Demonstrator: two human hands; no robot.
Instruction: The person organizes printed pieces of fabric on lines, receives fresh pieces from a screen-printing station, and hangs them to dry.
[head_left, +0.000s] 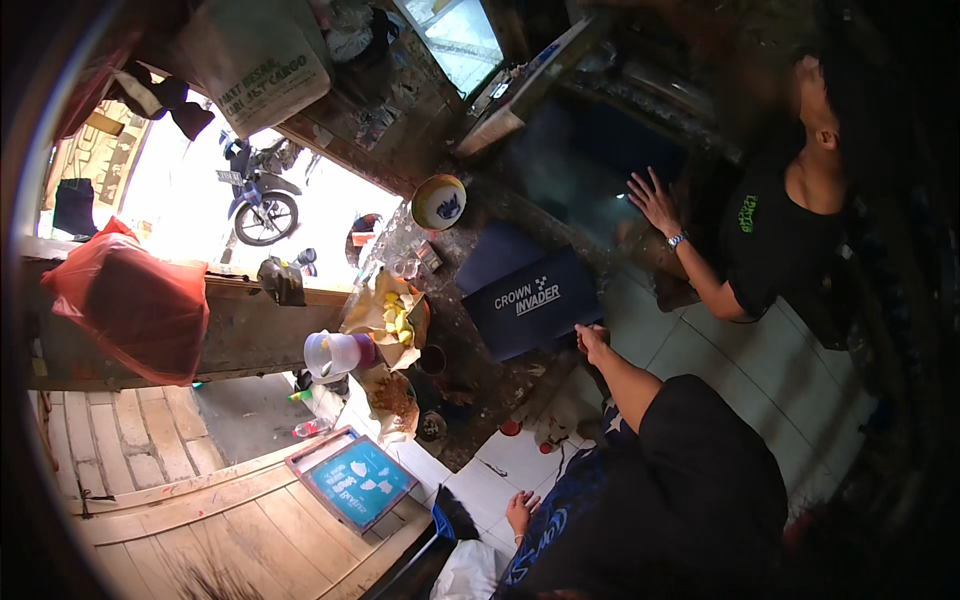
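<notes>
I see the right hand's (594,341) fingers clamped on a dark blue sheet (531,312) over the desk (484,398); the left hand (520,512) hangs clear of the desk, its fingers too small to tell.

Harsh daylight is pouring through a wide opening (335,200) on the left of the room I am viewing remotely, where a motorcycle (265,205) is standing outside. A low brown wall (110,345) is running beneath the opening. Near the top, I am seeing a smaller window (465,50) glowing pale blue. White floor tiles (725,365) with dark joints are spreading beside a dark, speckled table (440,312). At lower left, pale planks (215,530) are lining up near a patch of brickwork (130,430). Deep shadow is swallowing the far right.
</notes>
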